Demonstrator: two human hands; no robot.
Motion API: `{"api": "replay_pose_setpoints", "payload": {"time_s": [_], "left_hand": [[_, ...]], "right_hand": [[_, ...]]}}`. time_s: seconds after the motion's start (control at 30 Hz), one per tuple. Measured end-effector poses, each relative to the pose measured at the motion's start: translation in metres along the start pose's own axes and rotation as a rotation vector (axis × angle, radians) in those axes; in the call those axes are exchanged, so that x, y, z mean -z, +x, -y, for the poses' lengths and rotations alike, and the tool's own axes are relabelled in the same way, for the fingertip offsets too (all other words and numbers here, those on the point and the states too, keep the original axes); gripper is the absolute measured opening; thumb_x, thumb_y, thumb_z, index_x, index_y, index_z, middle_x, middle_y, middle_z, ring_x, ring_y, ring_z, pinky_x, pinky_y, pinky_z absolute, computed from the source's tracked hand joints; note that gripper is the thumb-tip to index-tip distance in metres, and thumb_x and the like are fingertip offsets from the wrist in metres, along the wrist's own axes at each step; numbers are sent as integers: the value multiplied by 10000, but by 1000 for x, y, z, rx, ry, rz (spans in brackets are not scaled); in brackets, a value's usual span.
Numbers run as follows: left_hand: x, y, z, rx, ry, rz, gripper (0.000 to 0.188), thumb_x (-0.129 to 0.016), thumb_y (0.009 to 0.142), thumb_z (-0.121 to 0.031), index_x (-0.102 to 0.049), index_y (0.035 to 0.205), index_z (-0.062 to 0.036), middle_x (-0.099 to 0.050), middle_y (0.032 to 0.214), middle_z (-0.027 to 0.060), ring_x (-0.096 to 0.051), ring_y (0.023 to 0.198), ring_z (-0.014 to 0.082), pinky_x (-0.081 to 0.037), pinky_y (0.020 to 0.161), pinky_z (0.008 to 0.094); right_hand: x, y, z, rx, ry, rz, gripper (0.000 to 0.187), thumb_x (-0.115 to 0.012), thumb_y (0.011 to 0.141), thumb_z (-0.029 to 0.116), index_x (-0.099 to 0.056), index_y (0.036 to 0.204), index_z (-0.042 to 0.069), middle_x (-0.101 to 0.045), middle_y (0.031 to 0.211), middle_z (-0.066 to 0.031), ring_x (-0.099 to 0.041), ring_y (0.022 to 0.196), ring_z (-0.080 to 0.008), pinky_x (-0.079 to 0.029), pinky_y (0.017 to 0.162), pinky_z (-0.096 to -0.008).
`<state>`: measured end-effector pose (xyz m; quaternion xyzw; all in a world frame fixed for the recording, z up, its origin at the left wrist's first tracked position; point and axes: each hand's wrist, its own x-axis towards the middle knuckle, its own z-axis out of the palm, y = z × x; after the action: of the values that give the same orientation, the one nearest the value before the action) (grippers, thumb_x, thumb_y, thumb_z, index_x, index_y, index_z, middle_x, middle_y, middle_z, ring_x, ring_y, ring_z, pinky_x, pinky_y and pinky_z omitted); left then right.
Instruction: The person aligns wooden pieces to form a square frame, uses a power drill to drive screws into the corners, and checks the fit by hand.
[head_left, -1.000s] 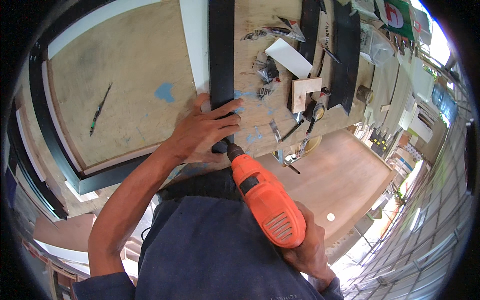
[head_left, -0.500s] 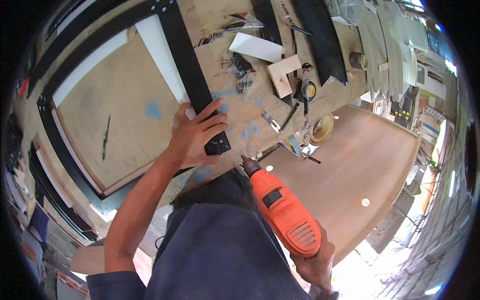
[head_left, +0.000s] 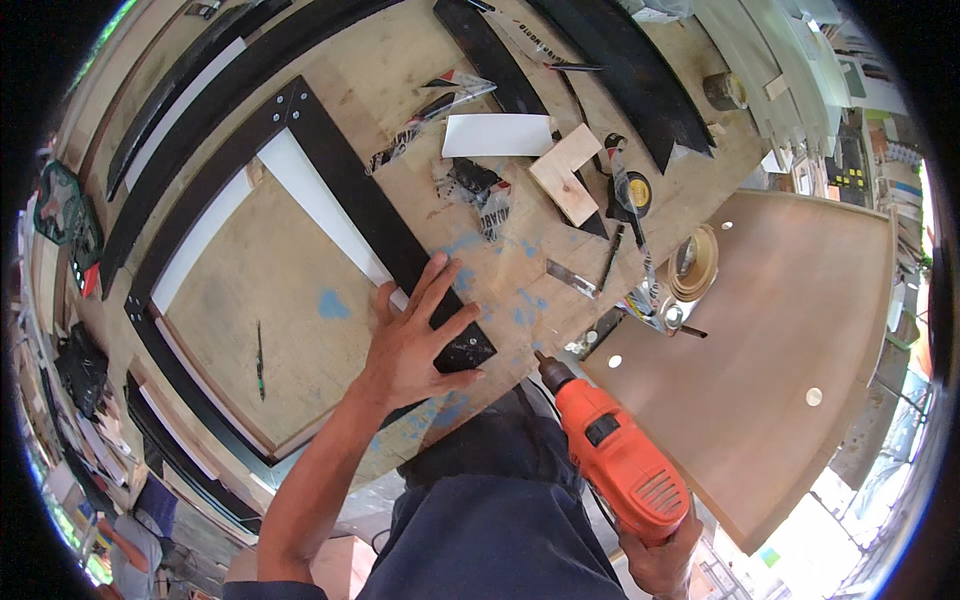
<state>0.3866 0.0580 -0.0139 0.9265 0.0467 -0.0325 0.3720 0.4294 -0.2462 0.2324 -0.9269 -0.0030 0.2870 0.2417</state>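
From my end I count two bare hands at work: one left hand (head_left: pixel 408 348) on one black frame (head_left: pixel 350 190) and one right hand (head_left: pixel 662 560) beyond its lower right corner, with one orange drill (head_left: pixel 618 450). Inside the frame I count one pen-like stick (head_left: pixel 260 362). To the frame's right I get two black boards (head_left: pixel 620 75), one white panel (head_left: pixel 497 136), one L-shaped wood piece (head_left: pixel 568 155), one tape measure (head_left: pixel 636 193), one tan roll (head_left: pixel 708 268) and one small round container (head_left: pixel 725 92).

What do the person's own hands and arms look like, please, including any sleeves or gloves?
The left hand shows no glove or ring; the right hand, partly hidden, shows no glove either. The left forearm is bare, with no watch in view. A dark navy sleeve shows at the lower edge, matching the shirt. I cannot make out the right sleeve.
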Motion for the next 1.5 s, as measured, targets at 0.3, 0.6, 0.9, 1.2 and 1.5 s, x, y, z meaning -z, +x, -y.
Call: {"api": "replay_pose_setpoints", "payload": {"time_s": [0.3,0.6,0.9,1.2,1.5], "left_hand": [[-1,-2,0,12,57,-26,815,-933,610,-577,-709,1319,-241,-335,1683,175,-242,1600,361,-206,1103,694],[3,-5,-5,29,130,-13,870,-912,616,-622,-686,1376,-262,-312,1704,184,-221,1602,384,-183,1131,686],[-3,-8,-1,61,28,-51,813,-949,558,-433,-707,1314,-257,-330,1713,81,-204,1622,266,-205,1147,686],[-5,-9,0,64,-44,-64,810,-951,508,-430,-731,1269,-260,-427,1652,88,-250,1608,284,-177,1169,663],[-9,-9,4,44,-51,-50,865,-965,513,-410,-684,1318,-266,-441,1623,87,-230,1613,269,-173,1175,695]], "right_hand": [[1,-6,-12,-227,80,74,716,-879,818,244,-573,1393,-54,-764,1129,-210,-750,1070,-263,-593,908,-390],[1,-10,-11,-263,41,106,685,-885,789,192,-598,1372,-24,-775,1107,-192,-753,1068,-246,-593,910,-381],[-5,7,6,241,-29,128,680,-870,794,103,-554,1382,-24,-781,1038,-183,-796,946,-286,-619,792,-359],[-6,26,44,338,-150,257,723,-859,824,102,-493,1438,-5,-762,1073,-179,-791,904,-317,-615,747,-375],[-11,30,58,246,-161,242,605,-783,805,31,-561,1361,-52,-770,1015,-170,-765,915,-246,-583,831,-360]]}}
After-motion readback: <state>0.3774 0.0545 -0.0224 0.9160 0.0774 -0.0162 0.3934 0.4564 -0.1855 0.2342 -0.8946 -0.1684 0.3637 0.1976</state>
